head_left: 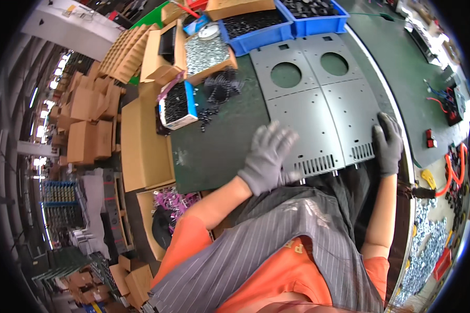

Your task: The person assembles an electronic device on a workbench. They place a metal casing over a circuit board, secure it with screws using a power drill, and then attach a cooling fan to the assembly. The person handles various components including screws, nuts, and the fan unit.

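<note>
Two grey sheet-metal panels, a left panel (297,115) and a right panel (350,104), lie side by side on the green work surface (214,151). Each has a large round hole at its far end, small holes over its face and a row of slots near me. Short metal pins stick out at the near edge. My left hand (266,159), in a grey glove, is spread over the left panel's near left edge; whether it touches is unclear. My right hand (389,146), gloved too, lies along the right panel's outer edge, thumb apart from the fingers.
Blue bins (261,36) of black parts stand beyond the panels. At the far left are a carton of silvery fasteners (206,55), a small box of black screws (177,104) and loose black pieces (222,86). An orange coiled hose (457,167) hangs at right.
</note>
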Demonstrator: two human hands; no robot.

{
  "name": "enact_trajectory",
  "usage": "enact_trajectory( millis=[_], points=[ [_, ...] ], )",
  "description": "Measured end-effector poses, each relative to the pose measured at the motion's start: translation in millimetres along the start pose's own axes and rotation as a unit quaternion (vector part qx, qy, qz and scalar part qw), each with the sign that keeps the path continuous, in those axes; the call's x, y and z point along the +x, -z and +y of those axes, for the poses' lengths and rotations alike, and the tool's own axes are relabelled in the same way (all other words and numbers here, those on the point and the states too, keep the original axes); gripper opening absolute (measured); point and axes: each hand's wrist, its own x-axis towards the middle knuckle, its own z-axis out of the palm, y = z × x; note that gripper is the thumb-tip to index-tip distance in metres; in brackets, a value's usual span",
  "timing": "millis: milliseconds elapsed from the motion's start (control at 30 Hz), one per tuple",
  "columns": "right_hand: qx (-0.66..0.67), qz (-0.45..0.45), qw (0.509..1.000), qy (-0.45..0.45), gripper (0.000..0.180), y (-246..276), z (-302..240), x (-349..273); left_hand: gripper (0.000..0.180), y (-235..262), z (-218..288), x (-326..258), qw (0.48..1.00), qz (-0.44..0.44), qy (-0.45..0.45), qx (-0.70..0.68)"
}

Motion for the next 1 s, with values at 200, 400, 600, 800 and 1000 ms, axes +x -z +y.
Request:
enact_trajectory(
  millis=[200, 400, 600, 800, 1000],
  points=[
    [-0.010, 0.004, 1.000, -0.016, 0.035, -0.4, -5.5, 1.3, 0.057, 47.2, -104.9, 36.0, 0.954, 0.106, 0.119, 0.254],
    [-0.002, -0.001, 1.000, -0.022, 0.035, -0.9, -6.1, 2.5, 0.035, 52.2, -156.3, 38.9, 0.939, 0.083, 0.097, 0.320],
    [0.005, -0.001, 1.000, -0.030, 0.034, -0.6, -4.3, 0.2, 0.031, 78.8, -177.6, 28.2, 0.920, 0.142, 0.055, 0.362],
    [0.014, -0.005, 0.999, -0.033, 0.034, -1.5, -5.3, 1.4, 0.054, 56.2, -187.8, 3.7, 0.942, 0.036, 0.134, 0.306],
    [0.003, -0.007, 1.000, -0.029, 0.034, 0.8, -7.0, 1.0, 0.053, 61.9, -172.0, 20.6, 0.945, 0.027, 0.179, 0.273]
  ],
)
